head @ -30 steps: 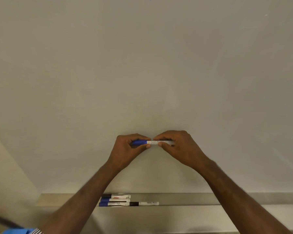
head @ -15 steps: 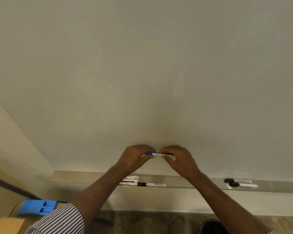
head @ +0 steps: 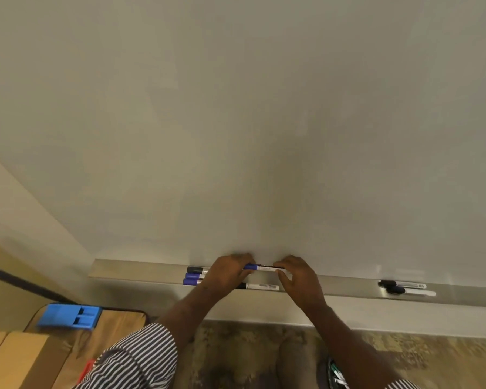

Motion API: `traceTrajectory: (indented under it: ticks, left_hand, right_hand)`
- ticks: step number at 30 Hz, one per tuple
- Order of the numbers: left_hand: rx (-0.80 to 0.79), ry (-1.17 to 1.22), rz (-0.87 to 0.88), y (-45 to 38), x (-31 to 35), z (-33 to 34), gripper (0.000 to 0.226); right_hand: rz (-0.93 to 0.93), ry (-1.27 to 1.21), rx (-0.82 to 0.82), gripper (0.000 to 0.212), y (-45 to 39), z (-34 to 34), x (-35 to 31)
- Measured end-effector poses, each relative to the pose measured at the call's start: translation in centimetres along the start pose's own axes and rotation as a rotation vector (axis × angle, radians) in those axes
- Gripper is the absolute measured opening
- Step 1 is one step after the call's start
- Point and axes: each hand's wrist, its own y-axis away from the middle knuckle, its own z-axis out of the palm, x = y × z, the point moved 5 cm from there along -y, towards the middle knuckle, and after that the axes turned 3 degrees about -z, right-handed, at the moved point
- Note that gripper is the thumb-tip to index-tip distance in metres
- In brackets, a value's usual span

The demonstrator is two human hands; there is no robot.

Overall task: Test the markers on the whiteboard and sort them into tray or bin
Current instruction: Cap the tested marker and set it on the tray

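A blue marker (head: 260,267) is held flat between two hands, just in front of the bottom edge of the whiteboard (head: 236,122). The blue cap end is gripped by the curled fingers of the left hand (head: 227,273). The white barrel end is pinched by the fingers and thumb of the right hand (head: 298,279). Only a short piece of the marker is seen between the two sets of fingers.

Right under the fingers, a long metal tray (head: 141,269) is fixed along the bottom of the whiteboard. Just left of the left fingers, three marker caps are seen lying in the tray: one black-capped marker (head: 195,270) and two blue-capped markers (head: 192,279), side by side. Their barrels are hidden behind the left hand. Below the fingers, between the two hands, a black and white marker (head: 260,286) is seen lying in the tray. Well to the right of the right fingers, two more black markers (head: 404,288) are lying close together in the tray.

Far down and to the left of the left fingers, a blue plastic thing (head: 69,317) is seen on a tan cushion (head: 118,321). A striped sleeve (head: 135,357) is worn on the left arm. A patterned carpet (head: 404,349) is seen under the arms.
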Motion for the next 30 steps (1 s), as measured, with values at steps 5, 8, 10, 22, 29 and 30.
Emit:
traceTrajectory:
  ticks: [5, 8, 10, 22, 29, 30]
  left_hand:
    - [-0.082, -0.232, -0.008, -0.3, -1.0, 2.0, 0.035]
    - [-0.101, -0.269, -0.009, -0.1, -1.2, 3.1, 0.028]
    - [-0.100, -0.249, -0.004, 0.1, -1.6, 3.9, 0.025]
    - [0.000, -0.208, 0.045, 0.5, -3.2, 6.6, 0.015]
    - [0.018, -0.184, 0.042, 0.9, -3.0, 6.9, 0.014]
    - [0.027, -0.179, 0.042, 1.1, -3.1, 7.0, 0.015]
  right_hand:
    - [0.042, 0.013, -0.002, 0.017, 0.5, 2.2, 0.8]
    - [0.075, 0.043, -0.050, 0.020, 0.6, 3.5, 1.0]
    - [0.096, 0.074, -0.089, 0.024, 0.7, 4.2, 1.2]
    - [0.113, 0.116, -0.129, 0.021, 1.4, 5.7, 1.4]
    - [0.144, 0.153, -0.223, 0.028, 0.7, 6.0, 1.1]
    - [0.147, 0.155, -0.234, 0.029, 0.6, 6.1, 1.0]
